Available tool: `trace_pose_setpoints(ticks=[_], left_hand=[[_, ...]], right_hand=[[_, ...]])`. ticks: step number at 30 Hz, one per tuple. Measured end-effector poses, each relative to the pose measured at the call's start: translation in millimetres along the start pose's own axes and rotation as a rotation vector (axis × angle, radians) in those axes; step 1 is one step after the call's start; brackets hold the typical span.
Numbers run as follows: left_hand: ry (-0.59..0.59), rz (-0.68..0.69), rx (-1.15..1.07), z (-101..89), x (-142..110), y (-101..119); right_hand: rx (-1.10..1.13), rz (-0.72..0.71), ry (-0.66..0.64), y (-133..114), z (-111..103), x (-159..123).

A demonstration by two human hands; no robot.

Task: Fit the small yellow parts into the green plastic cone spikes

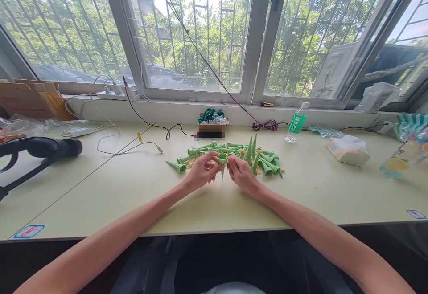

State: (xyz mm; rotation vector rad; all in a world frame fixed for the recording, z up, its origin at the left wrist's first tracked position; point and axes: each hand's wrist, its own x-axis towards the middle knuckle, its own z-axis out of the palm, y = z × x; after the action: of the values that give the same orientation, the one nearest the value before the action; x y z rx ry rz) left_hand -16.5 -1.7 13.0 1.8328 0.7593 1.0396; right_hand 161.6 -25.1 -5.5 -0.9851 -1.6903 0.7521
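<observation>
A green hollow plastic cone (222,157) is upright in my left hand (202,169), wide mouth up and tip down. The left fingers are closed around its rim, above the front of the pile. Beside the rim, my right hand (243,176) is closed in a pinch; whatever its fingertips hold is too small or hidden to tell. Just behind both hands lies a pile of similar green cones (270,165), some standing on their wide ends, with small yellow-orange pieces (282,170) scattered among them. One cone (176,166) lies at the pile's left end.
Behind the pile stands a small cardboard box (219,130) with green and clear plastic. A water bottle (294,124), a tissue pack (347,149) and a drink pouch (396,162) are to the right. Cables (115,153) and a black headset (43,147) lie left.
</observation>
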Motion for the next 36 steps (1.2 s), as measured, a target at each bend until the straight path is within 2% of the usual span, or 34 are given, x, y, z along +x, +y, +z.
trace_pose_setpoints(ticks=[3, 6, 10, 14, 23, 36], left_hand=[[-0.015, -0.016, -0.028, -1.7, 1, -1], [-0.106, -0.104, -0.092, -3.1, 1, 0], [-0.17, -0.256, -0.271, -3.9, 3, 2], [-0.202, -0.324, -0.286, -5.4, 2, 2], [-0.212, -0.287, -0.32, -9.7, 3, -2], [-0.223, -0.201, -0.177, -10.8, 1, 2]], right_hand=[[-0.025, -0.009, 0.026, -1, -1, 0], [-0.046, -0.018, 0.049, -2, -2, 0], [-0.076, -0.044, 0.004, -1, -2, -1], [-0.099, -0.05, -0.035, 0, -2, -1], [-0.065, -0.039, -0.064, 8, -2, -1], [-0.032, -0.028, -0.078, 5, -4, 0]])
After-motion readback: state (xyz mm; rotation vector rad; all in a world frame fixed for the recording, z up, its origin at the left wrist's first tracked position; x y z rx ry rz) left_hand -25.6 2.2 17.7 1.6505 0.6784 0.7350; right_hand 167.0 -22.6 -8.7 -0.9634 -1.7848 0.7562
